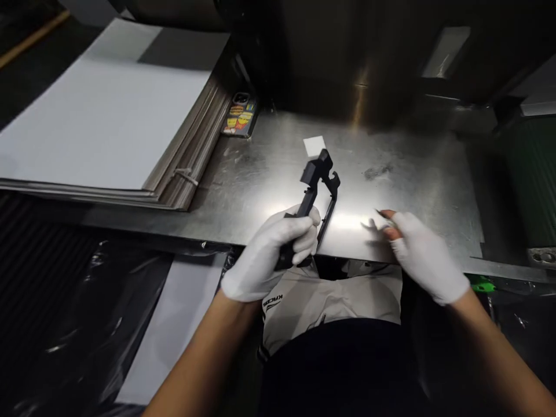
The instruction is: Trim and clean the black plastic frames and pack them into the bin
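My left hand [278, 243], in a white glove, is closed around a black plastic bracket-like frame [320, 168]. The frame is held tilted above the front of the metal table, its hooked upper end pointing away from me. Off to the right, my right hand [421, 249] wears a white glove with thumb and forefinger tips bare. Those two fingertips pinch a small thin pointed blade [382, 214], apart from the frame. The blade is partly hidden by the fingers and slightly blurred. Behind the frame, a small white square piece [314, 146] lies on the table.
A thick stack of large white sheets [108, 110] covers the left of the metal table [260, 191]. Beside it lies a phone in a patterned case [238, 116]. A dark machine wall [347, 52] rises behind. At the right front edge is a bright green object [482, 285].
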Demonstrator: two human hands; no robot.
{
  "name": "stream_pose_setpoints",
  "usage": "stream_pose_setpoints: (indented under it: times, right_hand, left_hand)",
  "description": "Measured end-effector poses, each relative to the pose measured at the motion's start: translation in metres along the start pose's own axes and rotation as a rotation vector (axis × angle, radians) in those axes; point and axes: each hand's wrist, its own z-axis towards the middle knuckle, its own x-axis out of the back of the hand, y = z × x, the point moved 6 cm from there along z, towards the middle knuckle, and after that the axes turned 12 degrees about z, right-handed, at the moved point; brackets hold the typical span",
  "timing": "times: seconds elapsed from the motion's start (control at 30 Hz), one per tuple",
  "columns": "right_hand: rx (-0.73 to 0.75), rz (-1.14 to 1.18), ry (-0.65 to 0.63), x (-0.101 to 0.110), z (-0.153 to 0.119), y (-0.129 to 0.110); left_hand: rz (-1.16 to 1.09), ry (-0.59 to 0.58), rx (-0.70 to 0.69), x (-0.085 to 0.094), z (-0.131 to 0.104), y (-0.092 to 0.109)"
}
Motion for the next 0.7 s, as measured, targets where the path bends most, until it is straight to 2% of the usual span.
stream_pose_setpoints:
  times: [0.1,0.2,0.27,0.43,0.53,0.7]
  right_hand:
    - [0.138,-0.102,-0.177,-0.042,0.020,-0.031]
    - [0.205,-0.215,-0.296,-0.073,0.019,-0.043]
    - [0.260,-0.302,-0.303,-0.084,0.016,-0.047]
    - [0.419,-0.409,-0.171,-0.085,0.014,-0.053]
    - [0.414,-0.450,-0.118,-0.078,0.019,-0.053]
    - [0.337,-0.465,-0.105,-0.068,0.032,-0.049]
  left_hand:
    - [-0.092,-0.094,0.023,-0.017,0.020,-0.008]
    - [-0.057,-0.119,0.031,-0.019,0.019,-0.017]
    - [-0.021,-0.109,0.045,-0.016,0.017,-0.018]
    - [0.035,-0.133,0.119,-0.018,0.016,-0.016]
    - [0.004,-0.135,0.186,-0.019,0.015,-0.019]
    - [0.016,-0.127,0.230,-0.020,0.015,-0.020]
